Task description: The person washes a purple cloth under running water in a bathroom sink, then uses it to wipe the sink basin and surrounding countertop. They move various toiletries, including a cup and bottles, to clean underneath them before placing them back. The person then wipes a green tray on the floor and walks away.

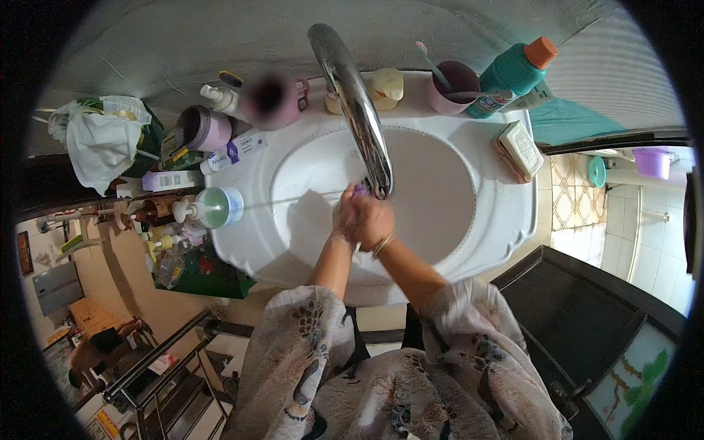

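Observation:
Under the chrome faucet (359, 110), my two hands are pressed together over the white washbasin (440, 198). The fingers of my left hand (342, 218) are closed against the right. My right hand (376, 220), slightly blurred, curls over the left and has a bracelet at its wrist. A small purple thing (360, 190) shows at the fingertips, just beside the spout; most of it is hidden, so its kind is unclear. Both hands are inside the bowl's outline, apart from the rim.
Along the back ledge stand a pink mug (273, 103), a pink cup (453, 84) with a toothbrush, and a teal bottle (513, 77) with an orange cap. A soap box (518, 152) sits on the right. At left are a pump bottle (213, 207) and a tube (235, 150).

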Tool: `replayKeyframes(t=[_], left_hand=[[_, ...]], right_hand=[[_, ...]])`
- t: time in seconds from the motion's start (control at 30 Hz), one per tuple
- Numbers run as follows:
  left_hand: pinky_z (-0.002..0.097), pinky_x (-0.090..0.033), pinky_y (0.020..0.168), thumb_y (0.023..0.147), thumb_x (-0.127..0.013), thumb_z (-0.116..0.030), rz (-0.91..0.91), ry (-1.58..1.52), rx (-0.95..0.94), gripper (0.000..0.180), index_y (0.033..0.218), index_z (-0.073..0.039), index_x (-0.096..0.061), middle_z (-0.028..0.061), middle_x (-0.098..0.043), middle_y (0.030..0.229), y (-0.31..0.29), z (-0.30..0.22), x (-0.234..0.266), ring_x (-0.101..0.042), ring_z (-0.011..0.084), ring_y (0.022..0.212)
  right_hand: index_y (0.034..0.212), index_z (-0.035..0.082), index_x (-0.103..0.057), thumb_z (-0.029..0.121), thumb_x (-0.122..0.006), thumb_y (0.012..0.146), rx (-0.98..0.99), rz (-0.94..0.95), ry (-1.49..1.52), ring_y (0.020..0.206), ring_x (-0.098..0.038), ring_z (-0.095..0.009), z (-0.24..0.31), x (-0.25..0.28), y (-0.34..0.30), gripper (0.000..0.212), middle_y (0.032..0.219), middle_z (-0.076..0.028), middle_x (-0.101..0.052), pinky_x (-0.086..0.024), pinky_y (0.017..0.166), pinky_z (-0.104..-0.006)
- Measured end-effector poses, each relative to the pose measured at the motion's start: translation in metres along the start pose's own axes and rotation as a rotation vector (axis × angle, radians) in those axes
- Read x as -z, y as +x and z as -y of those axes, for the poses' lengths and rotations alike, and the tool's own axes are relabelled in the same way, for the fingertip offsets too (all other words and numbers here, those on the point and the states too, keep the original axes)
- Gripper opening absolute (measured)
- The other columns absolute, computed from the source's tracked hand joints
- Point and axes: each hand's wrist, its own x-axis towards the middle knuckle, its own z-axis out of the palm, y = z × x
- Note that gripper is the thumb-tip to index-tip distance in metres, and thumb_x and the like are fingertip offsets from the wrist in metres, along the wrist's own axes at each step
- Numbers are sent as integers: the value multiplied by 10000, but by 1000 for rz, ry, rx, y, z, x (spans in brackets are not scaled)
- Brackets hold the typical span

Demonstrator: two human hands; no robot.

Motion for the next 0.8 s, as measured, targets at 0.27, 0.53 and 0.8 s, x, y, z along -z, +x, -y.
replayKeyframes(t=[0.27,0.53,0.8], left_hand=[[368,-464,847,866,-573,-247,-292,471,-154,368,1184,-64,-551,84,-607,1067,-4,-33,17,-584,212,984],[545,-494,756,901,-490,-376,-218,329,328,372,1190,-145,-532,64,-605,1130,32,-27,23,-552,257,1053],[336,-484,742,929,-464,-426,227,73,-264,398,1010,-49,-563,50,-602,887,28,16,8,-578,178,814]], right_hand=[[1125,49,-556,324,-640,782,-247,-49,74,944,-582,-405,-83,34,45,448,1024,-232,-605,-473,824,-449],[932,2,-627,19,-523,766,-358,69,360,798,-602,-374,-45,22,32,197,897,-200,-628,-500,742,-398],[757,44,-536,106,-627,674,127,-366,409,763,-522,-341,26,34,0,138,848,-160,-565,-410,702,-424]])
